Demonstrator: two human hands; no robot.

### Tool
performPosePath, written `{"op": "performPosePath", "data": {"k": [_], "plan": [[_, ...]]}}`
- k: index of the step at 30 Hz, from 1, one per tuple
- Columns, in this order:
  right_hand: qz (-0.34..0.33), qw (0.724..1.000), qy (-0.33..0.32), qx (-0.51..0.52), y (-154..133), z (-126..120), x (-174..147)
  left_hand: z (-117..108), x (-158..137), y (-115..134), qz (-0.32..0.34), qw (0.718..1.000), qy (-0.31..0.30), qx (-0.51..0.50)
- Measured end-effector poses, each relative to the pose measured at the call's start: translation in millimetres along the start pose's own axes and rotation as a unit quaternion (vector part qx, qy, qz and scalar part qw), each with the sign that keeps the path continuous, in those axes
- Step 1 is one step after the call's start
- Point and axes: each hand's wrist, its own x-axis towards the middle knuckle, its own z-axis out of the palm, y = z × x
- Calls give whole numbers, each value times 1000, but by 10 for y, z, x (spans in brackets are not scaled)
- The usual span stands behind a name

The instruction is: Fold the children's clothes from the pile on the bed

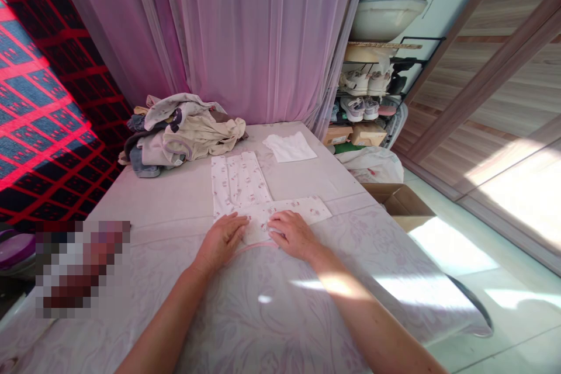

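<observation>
A white child's shirt (239,178) with small printed figures and a pink neckline lies on the table, its neck end toward me. The body stretches away from me, its left side straight, and one sleeve (313,207) sticks out to the right. My left hand (225,236) rests flat on the shirt's left shoulder, fingers stretched out. On the other side of the neckline, my right hand (293,234) lies on the cloth with its fingers extended and slightly bent. Neither hand grips anything that I can see.
A heap of clothes (184,131) sits at the table's far left. A folded white garment (290,147) lies at the far right of the table (272,315). Beyond stand a shoe rack (359,85) and a cardboard box (403,201). A purple curtain (254,35) hangs behind.
</observation>
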Motion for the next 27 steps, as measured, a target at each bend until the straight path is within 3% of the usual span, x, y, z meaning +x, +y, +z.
{"op": "performPosePath", "data": {"k": [6, 9, 13, 19, 21, 24, 27], "plan": [[22, 1000, 10, -15, -7, -32, -7, 36, -93, -280, -32, 995, -45, 84], [-10, 1000, 23, 0, -90, -4, 74, 57, -131, -290, -30, 993, -58, 94], [-51, 998, -21, 9, -161, 70, 102, 22, -183, -336, 0, 992, -82, 98], [12, 1000, -12, -9, -141, 12, 20, -10, -268, -411, 15, 990, -101, 101], [-1, 1000, -13, -13, -244, 15, 63, 13, -280, -417, 13, 991, -87, 105], [-66, 995, -73, -10, -442, 89, 124, 50, -288, -431, 22, 992, -60, 111], [-78, 986, -146, -7, -511, 152, 63, 67, -289, -443, 27, 992, -50, 116]]}}
